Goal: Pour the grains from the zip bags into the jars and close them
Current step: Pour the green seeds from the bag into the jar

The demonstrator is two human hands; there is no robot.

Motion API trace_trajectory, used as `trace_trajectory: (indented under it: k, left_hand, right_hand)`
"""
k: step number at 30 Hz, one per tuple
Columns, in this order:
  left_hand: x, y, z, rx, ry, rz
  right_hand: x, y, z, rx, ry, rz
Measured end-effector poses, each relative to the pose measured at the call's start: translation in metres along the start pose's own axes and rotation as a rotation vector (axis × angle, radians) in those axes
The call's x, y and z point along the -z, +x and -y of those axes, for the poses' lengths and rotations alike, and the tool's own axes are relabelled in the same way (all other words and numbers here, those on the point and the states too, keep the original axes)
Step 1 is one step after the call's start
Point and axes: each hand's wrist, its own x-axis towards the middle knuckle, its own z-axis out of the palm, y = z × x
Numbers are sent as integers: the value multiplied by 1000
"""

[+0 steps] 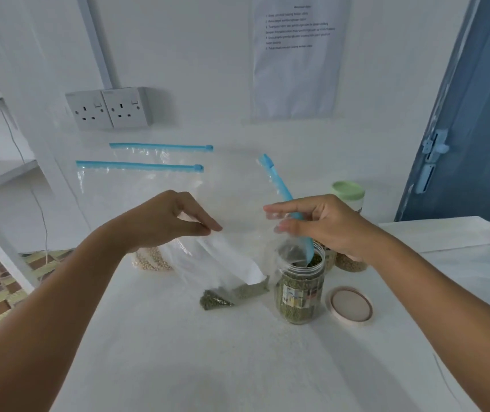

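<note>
A clear zip bag (pixel 226 263) with a blue zip strip (pixel 285 200) hangs over an open jar (pixel 300 292) of green grains, its mouth tucked into the jar's neck. My left hand (pixel 166 221) pinches the bag's bottom edge and holds it up. My right hand (pixel 324 227) pinches the bag near the zip, above the jar. A few green grains sit in the bag's sagging corners (pixel 217 300). The jar's beige lid (pixel 351 304) lies flat to the right of it.
Two more zip bags (pixel 137 185) with blue strips stand against the wall; one holds pale grains (pixel 154 260). Behind my right hand are a green-lidded jar (pixel 347 193) and another grain jar (pixel 350 263). A white box (pixel 439 233) lies at right. Sockets (pixel 110 108) are on the wall.
</note>
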Motion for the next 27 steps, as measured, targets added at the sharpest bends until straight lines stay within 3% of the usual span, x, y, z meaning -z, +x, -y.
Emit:
trace_trajectory:
  k: [8, 16, 22, 27]
  left_hand:
    - [-3, 30, -59, -64, 72, 133]
    - [0, 34, -37, -73, -51, -82]
    - [-7, 44, -33, -55, -52, -159]
    - [-3, 46, -23, -38, -111, -211]
  right_hand:
    - [-3, 7, 4, 21, -83, 7]
    - [19, -10, -14, -78, -101, 101]
    - [14, 3, -21, -31, -125, 26]
    - [21, -1, -22, -56, -189, 60]
